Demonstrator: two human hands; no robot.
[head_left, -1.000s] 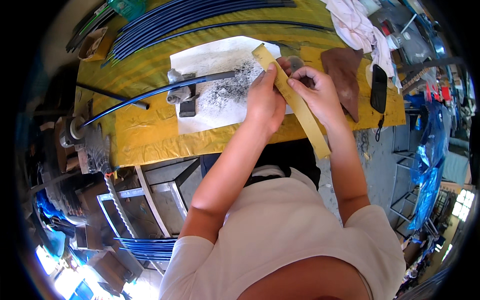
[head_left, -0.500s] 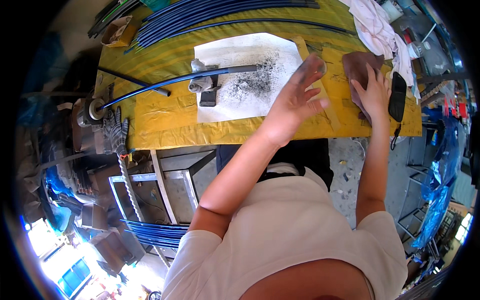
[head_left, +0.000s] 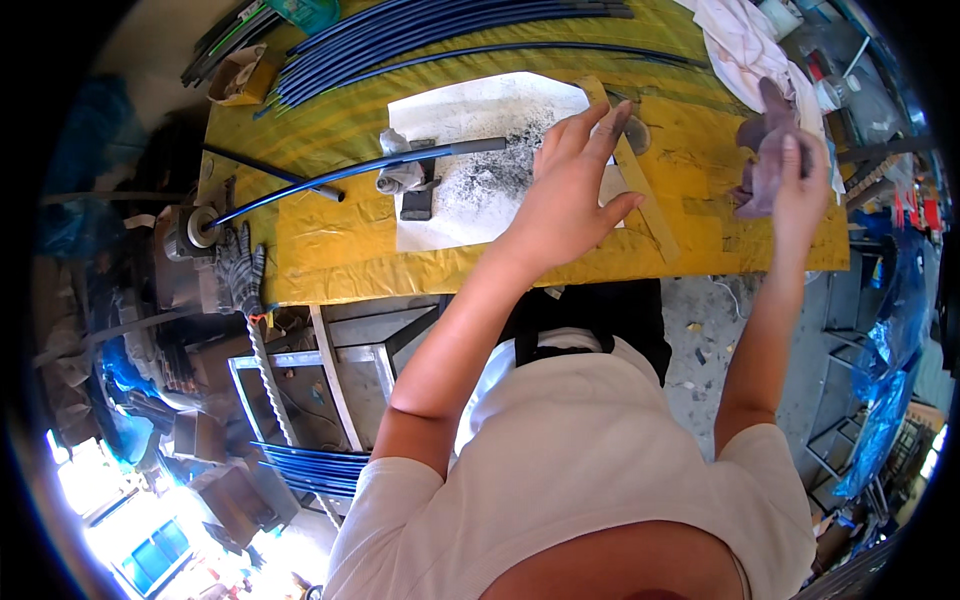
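One cloth (head_left: 762, 160), one wooden strip (head_left: 640, 190)

yellow bench (head_left: 330, 250); blue rods (head_left: 450, 25); white sheet (head_left: 470, 110), black-speckled; brown cloth (head_left: 765, 165).

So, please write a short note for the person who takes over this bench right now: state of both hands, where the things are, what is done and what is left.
Left hand: open, fingers spread, above the flat tan strip and the white sheet; holds nothing.
Right hand: grips a brownish cloth, lifted near the bench's right end.
Blue rod: lies across the sheet on the yellow bench, grey end over dark filings.
Done: filings lie on the sheet.
Left: cannot tell; the rod lies untouched.
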